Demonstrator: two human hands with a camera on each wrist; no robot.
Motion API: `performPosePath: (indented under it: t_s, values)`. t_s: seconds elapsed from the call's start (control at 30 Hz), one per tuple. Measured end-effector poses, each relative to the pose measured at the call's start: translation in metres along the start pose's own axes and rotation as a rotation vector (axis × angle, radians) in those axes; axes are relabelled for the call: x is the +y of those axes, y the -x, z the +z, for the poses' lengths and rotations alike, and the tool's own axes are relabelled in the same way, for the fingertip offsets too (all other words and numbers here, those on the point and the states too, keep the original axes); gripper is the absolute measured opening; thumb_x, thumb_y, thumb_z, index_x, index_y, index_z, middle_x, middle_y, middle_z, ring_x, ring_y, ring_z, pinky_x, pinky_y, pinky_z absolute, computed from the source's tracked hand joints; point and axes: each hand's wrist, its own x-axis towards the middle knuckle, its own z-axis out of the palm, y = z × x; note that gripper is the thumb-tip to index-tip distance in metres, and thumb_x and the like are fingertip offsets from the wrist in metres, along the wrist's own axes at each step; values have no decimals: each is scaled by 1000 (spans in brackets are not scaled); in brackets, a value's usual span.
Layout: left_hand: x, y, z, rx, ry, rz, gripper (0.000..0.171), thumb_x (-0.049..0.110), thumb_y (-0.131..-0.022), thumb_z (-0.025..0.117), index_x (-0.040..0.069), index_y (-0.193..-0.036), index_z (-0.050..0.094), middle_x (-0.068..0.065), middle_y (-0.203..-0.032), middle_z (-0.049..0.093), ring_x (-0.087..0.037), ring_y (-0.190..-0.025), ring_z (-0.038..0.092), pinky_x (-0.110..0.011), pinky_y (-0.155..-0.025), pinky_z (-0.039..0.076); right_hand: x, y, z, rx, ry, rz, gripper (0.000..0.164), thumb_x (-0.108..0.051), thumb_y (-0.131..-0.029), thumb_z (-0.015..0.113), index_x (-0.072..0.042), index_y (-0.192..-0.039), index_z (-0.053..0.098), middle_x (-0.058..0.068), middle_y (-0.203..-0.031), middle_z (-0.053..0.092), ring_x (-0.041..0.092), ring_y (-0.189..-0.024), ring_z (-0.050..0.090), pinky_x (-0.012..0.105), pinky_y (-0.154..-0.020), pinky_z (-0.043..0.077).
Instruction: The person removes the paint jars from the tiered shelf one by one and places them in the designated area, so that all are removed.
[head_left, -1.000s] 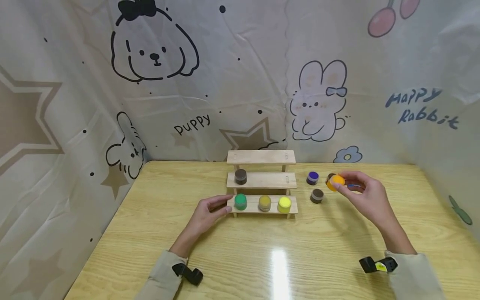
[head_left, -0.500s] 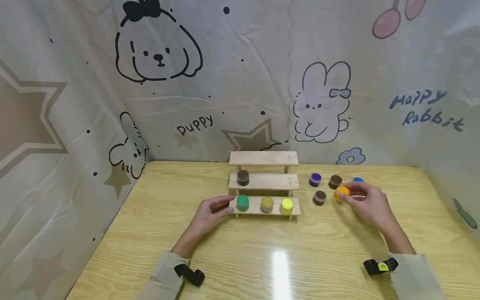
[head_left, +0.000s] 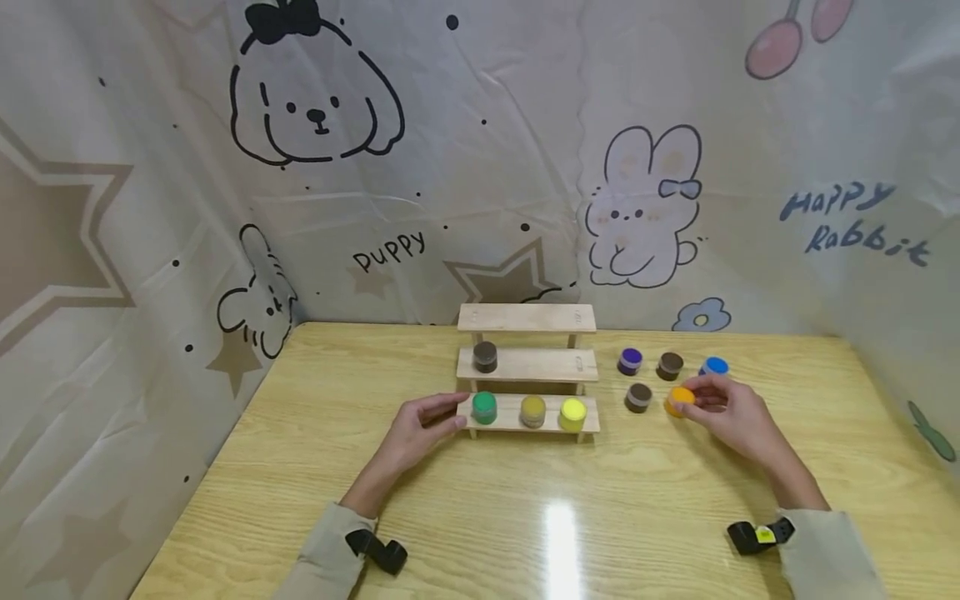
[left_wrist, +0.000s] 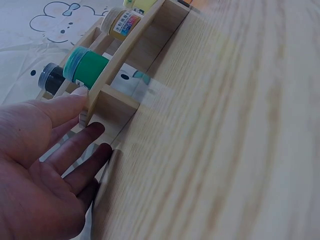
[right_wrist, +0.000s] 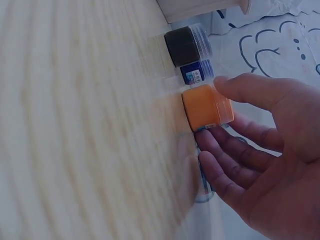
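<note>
My right hand [head_left: 731, 417] has its thumb and fingers about an orange paint jar [head_left: 681, 402] that stands on the table. In the right wrist view the thumb tip is at the lid of this jar [right_wrist: 202, 107], with the fingers on its other side. On the left, my left hand [head_left: 416, 429] holds the end of the lowest step of a wooden step rack [head_left: 551, 410], its thumb beside a green paint jar [left_wrist: 89, 67]. An ochre jar [head_left: 533, 411] and a yellow jar [head_left: 573, 414] share that step. A dark jar [head_left: 485, 357] sits on the middle step.
Beside the rack, a purple jar [head_left: 630, 361], two dark brown jars [head_left: 670, 366] and a blue jar [head_left: 716, 367] stand around the orange one. Behind the wooden table [head_left: 450, 517] hangs a printed cloth [head_left: 480, 167].
My right hand has brought the orange jar down and towards me, from in front of a dark jar to the table. The blue jar now shows more. My left hand stays at the rack.
</note>
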Motion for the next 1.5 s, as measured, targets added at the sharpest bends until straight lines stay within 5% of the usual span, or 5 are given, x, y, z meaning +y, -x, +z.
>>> performPosePath:
  t_s: [0.23,0.5,0.7,0.93,1.5]
  values:
    - [-5,3,-3,-2,-4,-15,41,9,-97,72,1,-136,65,-16,-137,64,-32,-129,59,-39,-105,49,0,1,4,-39,-23,-6,43,-24,-95,78,6,-122,63,19,-113,67,25,-98,66,15,-75,53]
    - [-1,-1,-2,-6,6,9,40,10,-97,73,1,-136,65,-16,-138,64,-33,-130,58,-38,-105,50,-4,1,-8,-30,9,-17,49,-33,-96,75,4,-125,62,20,-116,67,32,-102,66,14,-77,52]
    - [0,-3,-1,-12,20,10,40,9,-97,73,-1,-135,65,-17,-137,64,-33,-130,58,-39,-106,49,-11,3,-15,49,12,-18,50,-41,-99,69,2,-126,64,22,-120,68,36,-107,66,11,-77,50]
    - [-1,-2,-1,-16,21,5,41,9,-97,72,-1,-136,65,-16,-138,63,-33,-131,57,-43,-108,47,-30,5,-17,149,-29,-90,43,-34,-100,70,-1,-126,65,20,-120,67,-10,-95,54,2,-81,45]
    - [0,-1,-1,-4,2,16,40,8,-97,72,-1,-135,65,-17,-137,64,-34,-130,58,-45,-109,46,-73,2,8,76,-158,-266,37,-16,-98,73,-4,-131,63,15,-124,66,6,-105,62,11,-89,50]
